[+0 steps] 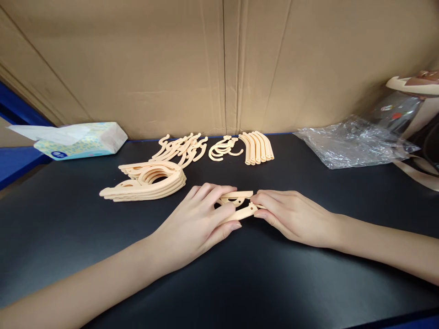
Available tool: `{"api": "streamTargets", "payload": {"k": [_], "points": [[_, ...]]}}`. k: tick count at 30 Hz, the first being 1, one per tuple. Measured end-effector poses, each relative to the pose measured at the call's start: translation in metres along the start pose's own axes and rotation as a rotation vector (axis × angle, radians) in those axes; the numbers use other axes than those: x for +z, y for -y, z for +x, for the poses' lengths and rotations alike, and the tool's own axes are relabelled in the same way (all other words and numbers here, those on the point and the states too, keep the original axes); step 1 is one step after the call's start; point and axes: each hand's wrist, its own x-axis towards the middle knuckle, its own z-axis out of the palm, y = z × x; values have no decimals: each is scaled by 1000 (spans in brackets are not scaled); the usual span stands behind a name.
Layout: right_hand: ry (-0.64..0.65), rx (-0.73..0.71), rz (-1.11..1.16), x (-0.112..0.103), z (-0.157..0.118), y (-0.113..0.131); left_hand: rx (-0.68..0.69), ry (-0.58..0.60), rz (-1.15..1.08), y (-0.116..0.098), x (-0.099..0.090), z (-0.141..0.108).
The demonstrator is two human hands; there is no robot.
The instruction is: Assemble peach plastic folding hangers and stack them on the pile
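The left hand (202, 217) grasps a cream piece (243, 213), its ends jutting rightward. There, the right hand (291, 214) pinches a thin part (261, 207).

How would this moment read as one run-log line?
left hand: holding beige pieces | right hand: pinching at their end | nearby: stacked pieces, tissue pack

Viewed remotely, my black tabletop (219, 288) bears, from left to right, a tissue pack (87, 142), stacked cream frames (142, 189), loose S-shaped pieces (179, 147), small hooks (224, 149), curved strips (258, 147) and a clear plastic bag (350, 144).
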Motion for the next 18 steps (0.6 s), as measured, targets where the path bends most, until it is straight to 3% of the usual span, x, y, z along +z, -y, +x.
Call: {"api": "streamTargets", "payload": {"k": [18], "points": [[-67,-117,-335,0,-2,6,24,57,-35,1,-2,0]]}}
